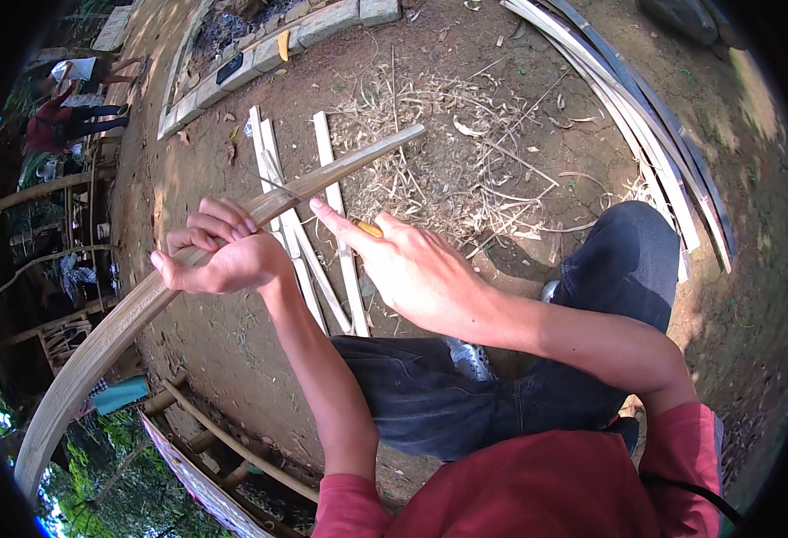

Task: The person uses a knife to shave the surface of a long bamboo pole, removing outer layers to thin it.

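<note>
A long, curved bamboo strip (116, 327) runs from the lower left up to the middle of the picture. My left hand (219, 251) is closed around it near its middle. My right hand (407, 269) grips a knife with a yellow handle (369, 229), forefinger stretched along it toward the strip. The thin blade (279, 186) lies against the strip's upper part. My legs in dark trousers (537, 377) are folded below the hands.
Pale split bamboo slats (300, 242) lie on the dirt under my hands. Dry shavings (448, 152) are scattered beyond. A bundle of long strips (645, 117) curves at the right. Stone blocks (259, 54) edge a fire pit at the top. People (62, 108) sit far left.
</note>
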Demonstrator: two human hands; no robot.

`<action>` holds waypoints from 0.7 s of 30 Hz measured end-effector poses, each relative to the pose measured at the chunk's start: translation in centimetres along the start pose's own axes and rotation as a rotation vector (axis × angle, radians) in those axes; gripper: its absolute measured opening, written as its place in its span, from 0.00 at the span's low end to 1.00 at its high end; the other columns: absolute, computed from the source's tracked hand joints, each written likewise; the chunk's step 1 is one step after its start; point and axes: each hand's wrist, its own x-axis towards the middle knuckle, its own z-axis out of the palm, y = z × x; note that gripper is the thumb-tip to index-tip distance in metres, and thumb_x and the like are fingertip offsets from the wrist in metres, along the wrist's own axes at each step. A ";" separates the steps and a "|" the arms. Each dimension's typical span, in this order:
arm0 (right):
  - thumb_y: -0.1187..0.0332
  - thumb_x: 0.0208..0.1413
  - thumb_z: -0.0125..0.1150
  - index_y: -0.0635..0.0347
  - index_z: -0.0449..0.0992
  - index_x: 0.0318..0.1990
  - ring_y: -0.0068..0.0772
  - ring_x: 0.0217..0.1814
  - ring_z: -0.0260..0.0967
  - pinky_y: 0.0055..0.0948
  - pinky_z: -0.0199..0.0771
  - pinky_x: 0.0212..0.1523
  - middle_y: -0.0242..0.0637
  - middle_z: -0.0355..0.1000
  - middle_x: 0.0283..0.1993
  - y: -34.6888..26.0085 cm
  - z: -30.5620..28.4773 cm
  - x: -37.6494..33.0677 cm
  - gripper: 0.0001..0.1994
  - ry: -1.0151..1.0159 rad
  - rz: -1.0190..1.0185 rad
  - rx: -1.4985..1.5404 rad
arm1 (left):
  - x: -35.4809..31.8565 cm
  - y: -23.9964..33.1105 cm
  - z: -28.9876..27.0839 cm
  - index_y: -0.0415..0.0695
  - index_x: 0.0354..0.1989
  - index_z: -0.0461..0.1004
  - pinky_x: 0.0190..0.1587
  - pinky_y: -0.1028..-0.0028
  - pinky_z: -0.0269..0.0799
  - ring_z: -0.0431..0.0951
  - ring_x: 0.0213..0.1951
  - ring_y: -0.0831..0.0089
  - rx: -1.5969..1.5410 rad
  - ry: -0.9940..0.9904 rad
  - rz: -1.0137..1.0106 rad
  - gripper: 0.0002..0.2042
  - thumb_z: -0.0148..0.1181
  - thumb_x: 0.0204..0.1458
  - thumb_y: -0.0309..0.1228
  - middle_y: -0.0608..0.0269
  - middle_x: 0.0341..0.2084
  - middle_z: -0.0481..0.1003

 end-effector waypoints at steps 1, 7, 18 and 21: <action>0.79 0.56 0.47 0.38 0.48 0.75 0.56 0.29 0.73 0.45 0.79 0.37 0.64 0.68 0.41 0.2 0.1 0.3 0.39 -0.010 0.011 -0.033 | 0.0 -0.3 0.1 0.51 0.17 0.49 0.12 0.81 0.44 0.47 0.10 0.79 -0.013 0.002 -0.010 0.25 0.34 0.62 0.54 0.69 0.08 0.48; 0.78 0.57 0.47 0.40 0.45 0.75 0.53 0.29 0.76 0.45 0.82 0.36 0.62 0.68 0.42 1.8 0.9 2.4 0.39 -0.026 -0.048 -0.232 | 1.0 -0.6 0.0 0.52 0.18 0.48 0.13 0.83 0.47 0.48 0.11 0.79 -0.027 0.037 -0.082 0.23 0.34 0.62 0.51 0.70 0.08 0.47; 0.79 0.55 0.48 0.40 0.45 0.75 0.56 0.29 0.75 0.47 0.80 0.34 0.60 0.68 0.38 2.2 -0.2 2.8 0.41 -0.078 0.079 -0.130 | 0.3 0.0 0.9 0.51 0.16 0.50 0.13 0.82 0.47 0.49 0.12 0.80 -0.043 -0.038 -0.104 0.25 0.35 0.60 0.54 0.70 0.08 0.48; 0.79 0.55 0.49 0.41 0.44 0.76 0.55 0.29 0.75 0.45 0.80 0.32 0.60 0.68 0.38 0.8 -0.7 2.2 0.41 -0.079 -0.010 -0.139 | 0.4 -0.3 0.5 0.51 0.16 0.49 0.14 0.82 0.47 0.49 0.12 0.80 -0.024 -0.043 -0.090 0.25 0.36 0.60 0.54 0.70 0.08 0.48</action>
